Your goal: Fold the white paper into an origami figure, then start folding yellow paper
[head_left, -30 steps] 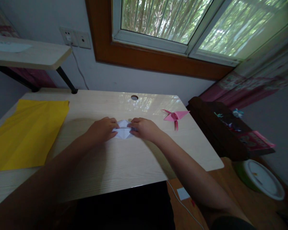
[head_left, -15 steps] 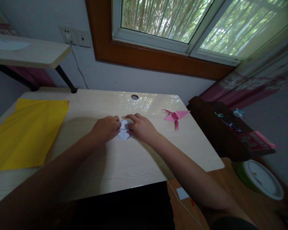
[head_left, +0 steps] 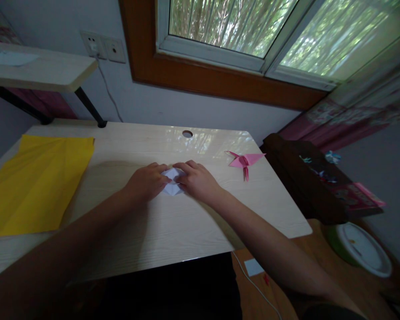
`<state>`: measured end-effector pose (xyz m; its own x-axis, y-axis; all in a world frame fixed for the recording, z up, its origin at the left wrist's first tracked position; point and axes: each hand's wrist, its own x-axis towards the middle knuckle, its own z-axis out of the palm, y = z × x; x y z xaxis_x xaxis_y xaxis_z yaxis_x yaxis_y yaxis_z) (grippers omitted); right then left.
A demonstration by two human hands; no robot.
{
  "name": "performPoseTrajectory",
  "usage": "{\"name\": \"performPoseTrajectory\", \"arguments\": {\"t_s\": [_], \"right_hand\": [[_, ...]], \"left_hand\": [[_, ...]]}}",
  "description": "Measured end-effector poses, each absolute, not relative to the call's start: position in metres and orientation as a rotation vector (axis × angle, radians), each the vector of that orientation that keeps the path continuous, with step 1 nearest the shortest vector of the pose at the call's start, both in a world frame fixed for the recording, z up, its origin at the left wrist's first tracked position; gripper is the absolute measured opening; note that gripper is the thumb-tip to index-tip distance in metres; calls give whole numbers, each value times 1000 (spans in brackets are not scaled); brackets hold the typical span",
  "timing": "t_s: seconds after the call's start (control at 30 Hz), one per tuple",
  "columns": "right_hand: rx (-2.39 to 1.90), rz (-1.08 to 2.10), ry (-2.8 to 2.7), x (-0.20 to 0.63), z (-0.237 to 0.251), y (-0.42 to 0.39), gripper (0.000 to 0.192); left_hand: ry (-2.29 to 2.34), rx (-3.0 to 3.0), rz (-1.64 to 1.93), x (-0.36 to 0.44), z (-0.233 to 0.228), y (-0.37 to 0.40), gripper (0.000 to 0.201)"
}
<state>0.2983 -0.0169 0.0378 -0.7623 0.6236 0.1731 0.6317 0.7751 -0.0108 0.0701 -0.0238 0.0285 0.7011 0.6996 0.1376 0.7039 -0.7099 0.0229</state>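
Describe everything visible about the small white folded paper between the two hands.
The white folded paper is a small, pale sheet with creased facets, lying flat on the light wooden desk near its middle. Only its centre shows: a point toward the window and a rounded lower edge. The left hand covers its left side, the right hand its right, fingertips pressing on it. Its full outline is hidden.

Both bare forearms reached forward from the lower edge and met near the middle, the left from about seven o'clock, the right from about five o'clock. The left hand (head_left: 146,181) lay knuckles up, fingers curled and pressed down. The right hand (head_left: 197,181) mirrored it at three o'clock of the left, fingertips nearly touching.
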Motion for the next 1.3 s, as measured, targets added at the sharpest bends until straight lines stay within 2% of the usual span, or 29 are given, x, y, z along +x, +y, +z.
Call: {"name": "performPoseTrajectory", "arguments": {"t_s": [0.43,0.73,0.9,1.03,1.3], "right_hand": [[-997,-46,-2907,300,49,-18,18],[-1035,218,-2917,306,59,-14,19],[-819,421,-2920,317,56,-3,33],[-757,491,-2873,326,51,5,37],[-844,447,-2728,336,41,3,33]], "left_hand": [[-1280,-2913,-160,51,18,-14,28],[-1283,-3078,-197,44,17,-2,27],[-1041,-3320,-319,28,20,7,34],[-1177,-3351,-478,19,19,8,51],[-1396,-3349,-789,13,14,4,39]]}}
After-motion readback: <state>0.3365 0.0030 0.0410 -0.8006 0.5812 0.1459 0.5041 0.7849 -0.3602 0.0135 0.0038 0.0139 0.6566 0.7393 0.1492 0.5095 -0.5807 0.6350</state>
